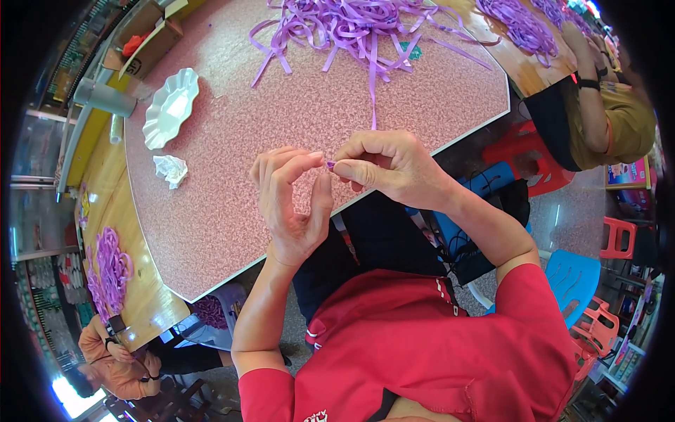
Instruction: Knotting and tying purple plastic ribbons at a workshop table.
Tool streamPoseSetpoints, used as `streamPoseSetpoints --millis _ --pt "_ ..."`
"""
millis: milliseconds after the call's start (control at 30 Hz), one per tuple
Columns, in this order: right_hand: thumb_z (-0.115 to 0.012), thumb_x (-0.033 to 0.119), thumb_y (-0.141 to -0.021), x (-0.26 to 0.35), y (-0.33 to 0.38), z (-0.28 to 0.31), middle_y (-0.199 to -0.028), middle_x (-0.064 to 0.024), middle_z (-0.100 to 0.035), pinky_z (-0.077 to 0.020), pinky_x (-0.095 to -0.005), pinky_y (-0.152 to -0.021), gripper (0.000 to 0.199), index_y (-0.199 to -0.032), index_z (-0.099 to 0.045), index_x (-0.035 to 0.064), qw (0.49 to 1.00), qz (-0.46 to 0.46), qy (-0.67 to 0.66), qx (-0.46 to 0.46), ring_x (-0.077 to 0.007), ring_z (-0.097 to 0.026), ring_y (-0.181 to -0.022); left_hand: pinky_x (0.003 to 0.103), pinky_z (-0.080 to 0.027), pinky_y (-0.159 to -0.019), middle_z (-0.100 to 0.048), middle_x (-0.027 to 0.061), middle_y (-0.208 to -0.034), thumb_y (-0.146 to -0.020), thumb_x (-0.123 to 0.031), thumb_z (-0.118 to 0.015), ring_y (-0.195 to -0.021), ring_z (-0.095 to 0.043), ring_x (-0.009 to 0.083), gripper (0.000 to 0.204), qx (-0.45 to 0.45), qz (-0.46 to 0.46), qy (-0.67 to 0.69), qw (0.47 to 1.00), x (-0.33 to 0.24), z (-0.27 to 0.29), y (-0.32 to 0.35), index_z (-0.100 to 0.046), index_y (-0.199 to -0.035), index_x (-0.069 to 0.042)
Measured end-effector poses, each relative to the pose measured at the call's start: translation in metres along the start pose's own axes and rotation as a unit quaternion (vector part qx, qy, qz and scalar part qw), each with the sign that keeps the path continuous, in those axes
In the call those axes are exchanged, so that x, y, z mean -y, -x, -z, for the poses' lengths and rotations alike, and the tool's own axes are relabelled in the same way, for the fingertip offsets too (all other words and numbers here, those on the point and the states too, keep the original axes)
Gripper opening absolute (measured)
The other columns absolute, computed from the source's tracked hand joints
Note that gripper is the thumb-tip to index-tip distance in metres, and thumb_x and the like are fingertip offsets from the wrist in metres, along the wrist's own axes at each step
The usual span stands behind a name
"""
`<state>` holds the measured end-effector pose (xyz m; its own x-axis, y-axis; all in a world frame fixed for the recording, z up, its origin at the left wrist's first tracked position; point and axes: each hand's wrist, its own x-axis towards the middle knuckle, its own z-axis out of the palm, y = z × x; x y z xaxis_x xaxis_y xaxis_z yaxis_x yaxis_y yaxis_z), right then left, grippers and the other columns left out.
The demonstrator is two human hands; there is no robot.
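A purple ribbon (pixel 373 105) runs down from a tangled pile of purple ribbons (pixel 351 32) at the far side of the pink speckled table (pixel 232 183). My right hand (pixel 387 167) pinches this ribbon between thumb and forefinger. A short purple end pokes out to the left of those fingertips. Close beside that end is my left hand (pixel 290 204), its thumb and forefinger apart and nothing visible between them. The left forefinger's tip nearly reaches the ribbon end; whether it touches I cannot tell. Part of the ribbon is hidden inside my right hand.
On the table's left lie a white scalloped dish (pixel 171 109) and a crumpled white tissue (pixel 170 171). More purple ribbons (pixel 109 271) lie on the wooden surface at left. One person (pixel 116 359) sits at lower left, another (pixel 608 116) at upper right. A blue chair (pixel 571 281) stands right.
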<state>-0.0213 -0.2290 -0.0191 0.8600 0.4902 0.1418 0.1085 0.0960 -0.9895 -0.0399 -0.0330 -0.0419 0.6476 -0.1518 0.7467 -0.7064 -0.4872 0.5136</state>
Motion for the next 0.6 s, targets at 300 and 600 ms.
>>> streamPoseSetpoints --millis 300,600 --pt "-0.067 0.007 -0.097 0.0015 -0.0002 0.0 -0.086 -0.0023 -0.065 -0.0509 -0.022 -0.065 0.01 -0.1 -0.069 -0.0017 0.999 0.015 0.041 -0.007 -0.0063 -0.061 -0.073 0.037 -0.04 -0.09 -0.065 0.0074 -0.098 -0.084 0.0 -0.073 -0.095 -0.061 0.0248 0.022 0.022 0.021 0.027 0.999 0.001 0.0021 -0.0048 -0.063 -0.103 -0.007" --pt "-0.066 0.004 -0.096 -0.0027 0.0 0.0035 -0.086 -0.0041 -0.064 -0.0537 -0.024 -0.064 0.007 -0.095 -0.068 -0.0029 0.993 0.066 0.094 -0.011 -0.0072 -0.062 -0.074 0.034 -0.045 -0.094 -0.06 0.0113 -0.105 -0.089 0.003 -0.068 -0.101 -0.058 0.0219 0.015 0.077 0.076 0.059 0.992 -0.0047 0.0055 -0.0047 -0.063 -0.102 -0.001"
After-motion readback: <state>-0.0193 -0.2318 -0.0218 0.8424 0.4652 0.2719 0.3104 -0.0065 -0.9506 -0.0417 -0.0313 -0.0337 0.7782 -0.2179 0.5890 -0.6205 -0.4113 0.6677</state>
